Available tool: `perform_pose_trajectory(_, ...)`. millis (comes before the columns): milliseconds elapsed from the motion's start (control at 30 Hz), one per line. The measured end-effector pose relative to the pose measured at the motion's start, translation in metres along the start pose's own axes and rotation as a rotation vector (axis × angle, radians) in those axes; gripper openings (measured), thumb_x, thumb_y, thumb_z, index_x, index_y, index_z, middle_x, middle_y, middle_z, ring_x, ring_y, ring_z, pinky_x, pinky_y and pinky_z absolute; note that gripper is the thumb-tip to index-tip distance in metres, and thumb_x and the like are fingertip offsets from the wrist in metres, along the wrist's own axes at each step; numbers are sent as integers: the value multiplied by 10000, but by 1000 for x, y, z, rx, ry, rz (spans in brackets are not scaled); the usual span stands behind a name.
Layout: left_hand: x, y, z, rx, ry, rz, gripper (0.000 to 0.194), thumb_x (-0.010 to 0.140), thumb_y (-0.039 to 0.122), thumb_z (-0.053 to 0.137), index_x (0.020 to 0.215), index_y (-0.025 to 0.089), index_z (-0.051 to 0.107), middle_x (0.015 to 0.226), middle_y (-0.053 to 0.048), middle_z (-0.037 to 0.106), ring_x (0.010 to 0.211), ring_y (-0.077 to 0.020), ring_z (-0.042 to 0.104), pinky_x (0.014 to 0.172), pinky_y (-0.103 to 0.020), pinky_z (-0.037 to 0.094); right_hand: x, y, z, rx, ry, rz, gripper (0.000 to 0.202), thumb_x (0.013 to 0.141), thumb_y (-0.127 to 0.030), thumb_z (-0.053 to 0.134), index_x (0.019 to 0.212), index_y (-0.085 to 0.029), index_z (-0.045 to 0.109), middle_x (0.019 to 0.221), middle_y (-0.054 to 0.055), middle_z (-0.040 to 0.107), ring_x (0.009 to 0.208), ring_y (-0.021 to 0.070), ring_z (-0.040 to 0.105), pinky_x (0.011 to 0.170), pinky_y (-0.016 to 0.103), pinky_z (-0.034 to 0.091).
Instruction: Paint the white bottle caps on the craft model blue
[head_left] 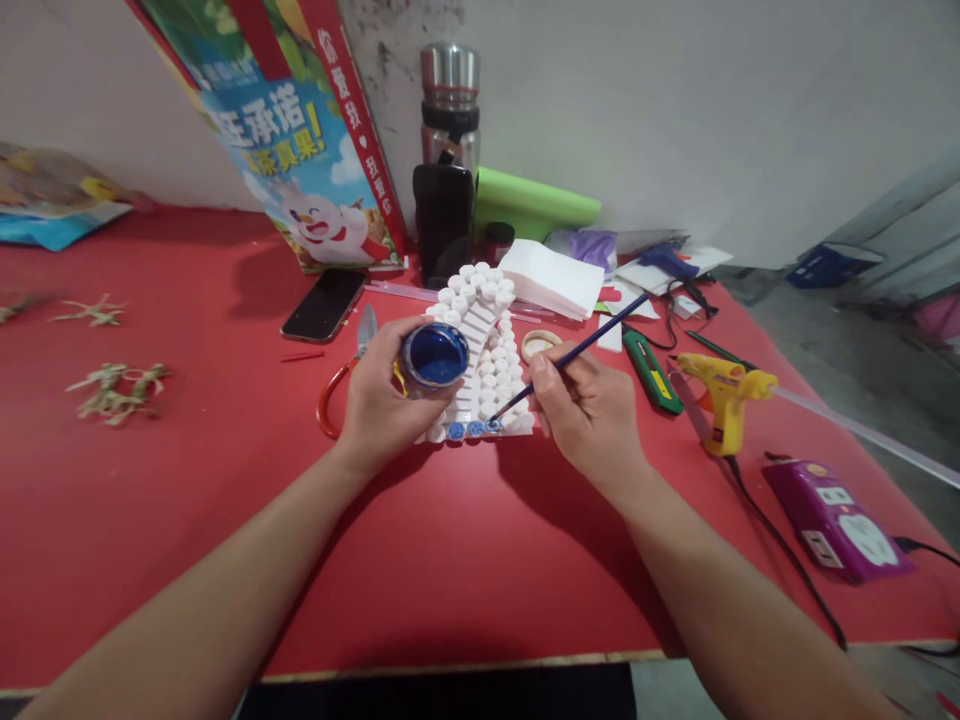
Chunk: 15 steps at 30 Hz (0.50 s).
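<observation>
The paint (pixel 439 355) is deep blue, the brush (pixel 589 347) navy. The discs (pixel 491 381) are white, except three at the bottom edge that show blue; the steps (pixel 471 350) are striped white and grey. The table (pixel 495 570) is plain red, the glue gun (pixel 726 395) yellow, the socket (pixel 832 520) purple and white, the cutter (pixel 649 368) green with yellow, the roll (pixel 536 203) lime.

I see a craft workspace: red table (pixel 225 560) across the frame, paint jar (pixel 435 358) at centre, glue gun (pixel 724 395) and power strip (pixel 836 520) right, smudged wall (pixel 675 110) up top, grey floor (pixel 877 390) right edge.
</observation>
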<state>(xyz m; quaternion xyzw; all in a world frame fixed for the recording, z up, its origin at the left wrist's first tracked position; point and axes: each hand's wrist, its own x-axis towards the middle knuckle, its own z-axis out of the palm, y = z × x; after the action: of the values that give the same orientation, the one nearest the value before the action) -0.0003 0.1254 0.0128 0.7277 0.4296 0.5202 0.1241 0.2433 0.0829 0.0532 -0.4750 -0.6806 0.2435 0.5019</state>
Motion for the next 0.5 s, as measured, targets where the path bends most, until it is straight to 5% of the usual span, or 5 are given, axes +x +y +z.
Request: perform_pose_trajectory(500, 0, -13, -3, 32, 4, -11, 667, 832, 400, 970, 1431, 290, 698, 1406, -83, 805, 1274, -341, 793, 1145, -511, 668, 11, 4, 6, 47, 16, -78, 421, 1131, -438, 572, 752, -260, 525, 717, -13, 581, 614, 128, 556, 614, 287, 429)
